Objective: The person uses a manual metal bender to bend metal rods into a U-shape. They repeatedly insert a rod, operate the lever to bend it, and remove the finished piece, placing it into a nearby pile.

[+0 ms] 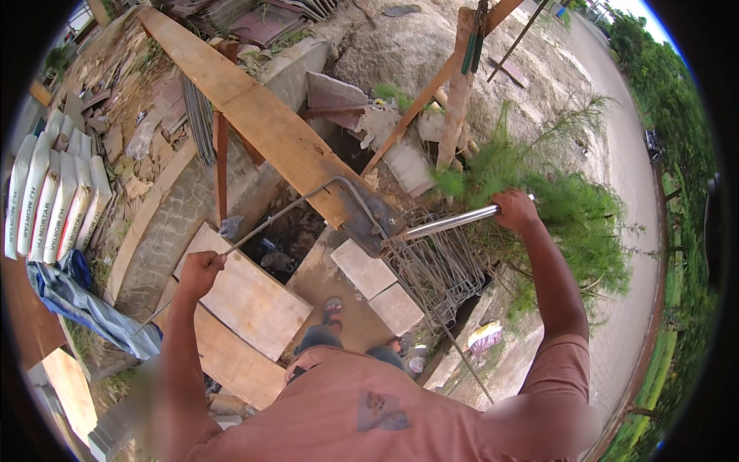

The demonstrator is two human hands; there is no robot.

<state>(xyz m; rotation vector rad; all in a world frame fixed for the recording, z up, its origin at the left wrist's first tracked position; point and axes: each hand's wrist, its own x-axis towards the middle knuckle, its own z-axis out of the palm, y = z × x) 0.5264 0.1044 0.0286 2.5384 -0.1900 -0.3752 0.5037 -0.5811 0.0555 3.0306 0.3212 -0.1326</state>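
My left hand [200,275] is closed round a thin steel rebar rod [279,213], whose lower end runs past my left forearm. The rod's far part is bent over the end of a long wooden plank [262,115]. A dark metal plate [360,225] covers that plank end, and the bent rod comes down onto it. My right hand [514,210] grips the outer end of a silver metal pipe handle [446,222], which reaches left to the plate. How the handle meets the rod cannot be made out. Just below the handle lies a pile of bent rebar stirrups [443,266].
Pale blocks [367,271] lie before the plank end, near my feet. Large pale slabs [250,289] are at left, beside a dark pit [281,250]. White bags [61,192] stand far left. A wooden post [457,108] and a feathery green bush [539,173] rise at right.
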